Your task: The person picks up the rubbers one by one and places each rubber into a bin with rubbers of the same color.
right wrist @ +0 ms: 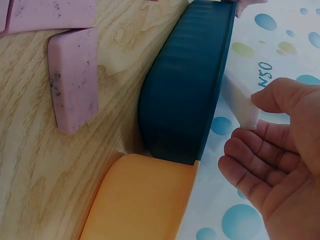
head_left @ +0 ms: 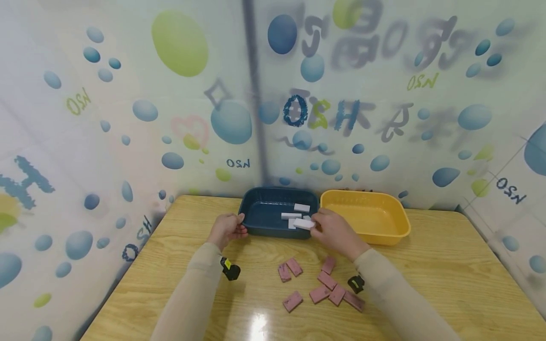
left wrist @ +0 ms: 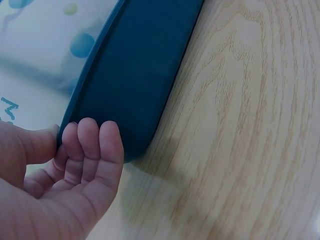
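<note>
My left hand [head_left: 226,230] holds the left front corner of a dark blue plastic basin [head_left: 273,233]. In the left wrist view its thumb [left wrist: 42,145] lies on the rim and the fingertips [left wrist: 110,132] press the outer wall. Over the basin's right end, my right hand [head_left: 337,232] pinches a white rectangular block [head_left: 304,224] between thumb and fingers. The right wrist view shows that same white block [right wrist: 240,102] tilted beside the rim. Several other white blocks [head_left: 302,207] lie inside the basin, partly covered by the held one.
A yellow basin [head_left: 386,237] stands against the blue one on the right. Several pink blocks with dark smudges [head_left: 293,301] are scattered on the wooden table [head_left: 179,284] in front, some touching. Behind the basins hangs a patterned curtain [head_left: 204,175].
</note>
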Demonstrator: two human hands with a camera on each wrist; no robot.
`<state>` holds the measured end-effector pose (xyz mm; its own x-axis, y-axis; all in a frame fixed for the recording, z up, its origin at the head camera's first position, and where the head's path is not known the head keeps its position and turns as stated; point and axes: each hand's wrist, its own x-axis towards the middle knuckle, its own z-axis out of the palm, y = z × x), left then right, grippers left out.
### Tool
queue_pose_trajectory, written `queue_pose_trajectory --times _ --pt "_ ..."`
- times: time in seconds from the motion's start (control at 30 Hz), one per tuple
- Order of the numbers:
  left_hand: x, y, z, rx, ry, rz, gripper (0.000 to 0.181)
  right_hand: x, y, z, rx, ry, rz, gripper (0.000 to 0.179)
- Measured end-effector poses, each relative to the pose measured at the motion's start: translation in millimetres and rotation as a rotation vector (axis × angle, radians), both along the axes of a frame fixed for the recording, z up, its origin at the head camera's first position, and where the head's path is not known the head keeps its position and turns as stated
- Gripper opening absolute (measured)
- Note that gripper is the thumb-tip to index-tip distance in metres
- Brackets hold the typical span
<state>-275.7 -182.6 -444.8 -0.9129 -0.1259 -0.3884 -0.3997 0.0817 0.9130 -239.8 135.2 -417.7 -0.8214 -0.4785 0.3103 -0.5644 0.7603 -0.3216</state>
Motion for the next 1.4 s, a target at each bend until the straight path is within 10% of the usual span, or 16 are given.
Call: queue_pose_trajectory --times 1.4 --pt "-0.1 -1.3 0.0 -0.001 -0.003 -0.011 0.023 -26.4 -37.4 -5.4 0.154 0.105 0.075 0.011"
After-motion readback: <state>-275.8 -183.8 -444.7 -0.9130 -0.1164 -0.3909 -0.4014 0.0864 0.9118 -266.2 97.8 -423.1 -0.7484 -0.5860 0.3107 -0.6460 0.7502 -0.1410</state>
